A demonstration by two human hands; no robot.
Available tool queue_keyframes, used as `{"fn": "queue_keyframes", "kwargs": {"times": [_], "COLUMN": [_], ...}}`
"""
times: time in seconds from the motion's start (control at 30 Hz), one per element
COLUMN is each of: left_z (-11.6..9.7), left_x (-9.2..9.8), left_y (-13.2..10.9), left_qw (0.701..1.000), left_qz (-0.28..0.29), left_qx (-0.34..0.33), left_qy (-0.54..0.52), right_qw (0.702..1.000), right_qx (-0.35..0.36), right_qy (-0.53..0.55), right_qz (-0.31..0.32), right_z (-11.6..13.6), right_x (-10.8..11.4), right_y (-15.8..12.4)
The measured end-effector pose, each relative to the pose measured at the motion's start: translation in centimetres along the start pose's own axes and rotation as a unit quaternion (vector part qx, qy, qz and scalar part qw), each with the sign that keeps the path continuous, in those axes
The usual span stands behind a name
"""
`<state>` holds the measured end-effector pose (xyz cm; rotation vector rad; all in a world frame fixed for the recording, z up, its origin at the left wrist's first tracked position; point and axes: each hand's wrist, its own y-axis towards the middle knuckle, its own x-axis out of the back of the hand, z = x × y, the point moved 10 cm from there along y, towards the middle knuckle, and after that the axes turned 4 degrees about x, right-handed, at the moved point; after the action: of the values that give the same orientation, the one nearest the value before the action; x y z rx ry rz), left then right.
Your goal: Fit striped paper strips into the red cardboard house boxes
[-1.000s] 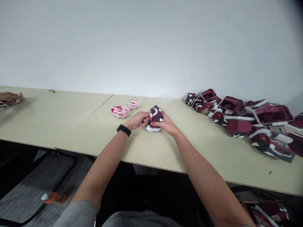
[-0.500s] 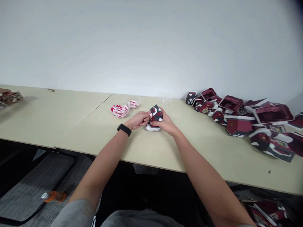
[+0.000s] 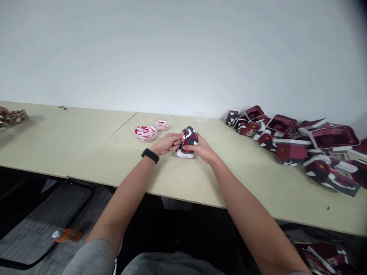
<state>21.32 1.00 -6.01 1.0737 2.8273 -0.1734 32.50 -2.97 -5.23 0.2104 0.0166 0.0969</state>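
A small maroon house [image 3: 189, 133] with a dark roof and white, snow-like trim stands near the middle of the table, tilted a little. My right hand [image 3: 204, 149] wraps round its right side, with the thumb across the front. On the other side, my left hand [image 3: 169, 144] is closed in a pinch against the house's left edge. What those fingertips hold, if anything, is too small to make out. Behind my left hand sit a clear bowl [image 3: 145, 133] of red-and-white striped pieces and a second clear bowl [image 3: 162, 124] with fewer of them.
Many similar houses [image 3: 292, 151] lie piled on the right of the table. A clear empty-looking container [image 3: 201, 118] stands by the wall. At far left is a box of brownish pieces [image 3: 15, 116]. Below, an orange bottle [image 3: 67, 235] lies, and more houses [image 3: 327, 258] are at lower right.
Both hands stay on the house, which has barely moved. The left fingertips have shifted slightly up along its edge. The whole view has drifted slightly.
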Motion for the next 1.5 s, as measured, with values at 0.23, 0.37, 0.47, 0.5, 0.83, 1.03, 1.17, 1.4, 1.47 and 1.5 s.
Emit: {"fn": "queue_keyframes", "kwargs": {"times": [0.23,0.37,0.47,0.5,0.83,1.03,1.17,1.4,1.47,1.5], "left_z": [0.1,0.3,0.4,0.3,-1.3,-2.0,-2.3,-2.4,-2.4,-2.4], "left_x": [0.1,0.1,0.1,0.0,1.0,1.6,1.5,1.1,0.9,0.9], "left_y": [-0.1,0.0,0.1,0.0,-0.7,-0.9,-1.0,-1.1,-1.2,-1.2], "left_qw": [1.0,0.999,0.999,0.999,0.995,0.994,0.994,0.995,0.996,0.996], "left_qz": [-0.019,-0.027,-0.028,-0.027,-0.065,-0.054,-0.03,-0.006,-0.001,0.0], "left_qx": [0.016,0.018,0.015,0.015,-0.009,-0.034,-0.056,-0.062,-0.059,-0.056], "left_qy": [-0.016,-0.017,-0.018,-0.018,-0.07,-0.086,-0.086,-0.078,-0.072,-0.069], "right_qw": [1.0,0.999,0.999,0.999,0.999,0.991,0.986,0.982,0.984,0.984], "right_qx": [-0.002,0.011,0.022,0.026,0.014,0.001,-0.003,-0.006,-0.007,-0.007], "right_qy": [-0.012,-0.029,-0.039,-0.042,0.015,0.131,0.166,0.186,0.179,0.177], "right_qz": [-0.002,-0.008,-0.011,-0.012,-0.031,-0.008,0.007,0.015,0.015,0.015], "right_z": [0.0,0.3,0.5,0.6,0.1,0.2,0.1,-0.3,-0.3,-0.2], "right_x": [0.1,0.2,0.1,0.1,1.3,1.3,1.0,1.1,1.2,1.2], "right_y": [0.0,-0.1,-0.1,-0.2,0.4,0.3,0.2,0.4,0.3,0.3]}}
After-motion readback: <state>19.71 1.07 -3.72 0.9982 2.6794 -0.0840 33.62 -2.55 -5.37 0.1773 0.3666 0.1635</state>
